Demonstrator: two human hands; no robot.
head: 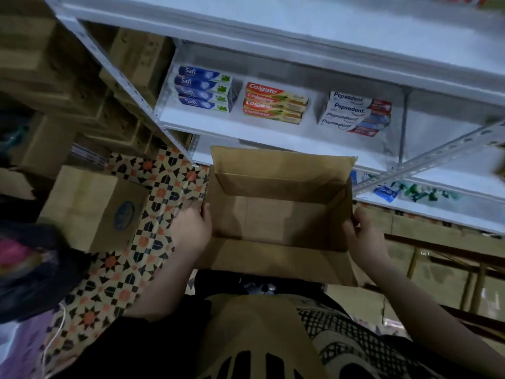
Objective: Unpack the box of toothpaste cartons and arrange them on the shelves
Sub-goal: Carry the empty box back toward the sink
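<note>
Cardboard box [278, 214], seemingly empty, was gripped at nine by the left hand [191, 228] and at three by the right hand [363, 236]; tilting it could nudge the Colgate stack [274, 103] at twelve.

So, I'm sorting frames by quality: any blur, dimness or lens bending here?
Head view: dim and soft overall; shelf edge bows from the wide lens; right upright smeared; Colgate cartons readable; open cardboard box interior shadowed.
</note>
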